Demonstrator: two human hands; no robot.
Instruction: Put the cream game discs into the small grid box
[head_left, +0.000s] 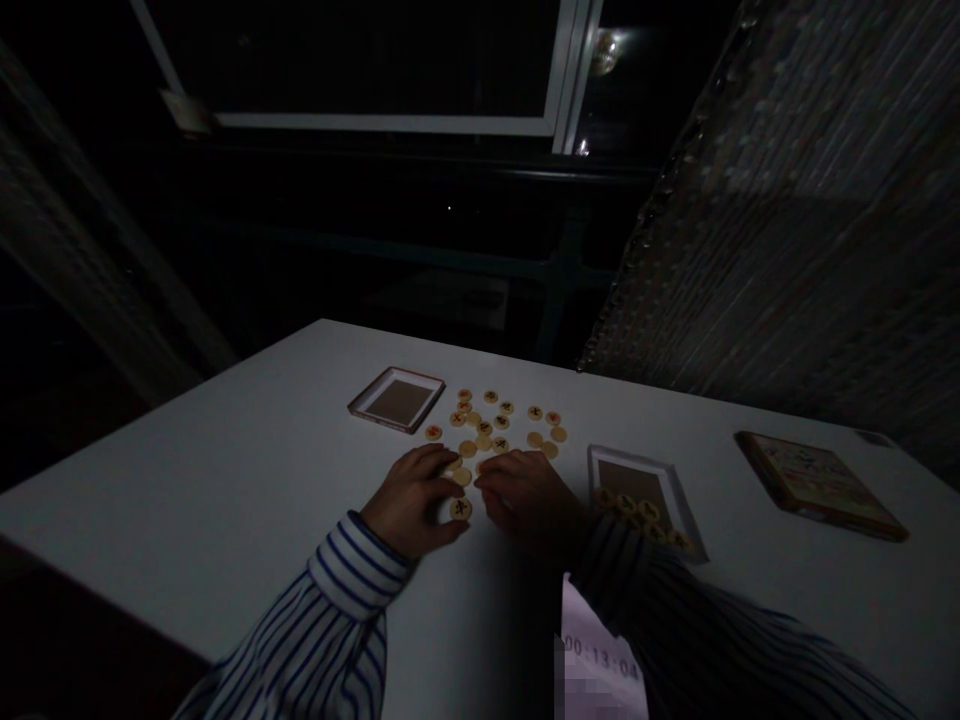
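Several round wooden game pieces (491,425) with red or black marks lie scattered on a white table (225,480). My left hand (416,500) rests among the nearest pieces with its fingers curled; one piece (460,509) lies by its thumb. My right hand (529,500) sits just beside it, fingers bent down over the pieces. What either hand grips is hidden in the dim light. Both sleeves are striped.
A shallow empty box tray (396,398) lies at the back left of the pieces. A second tray (645,490) by my right wrist holds several pieces. A flat printed box lid (817,483) lies at the right. A dark window is behind the table.
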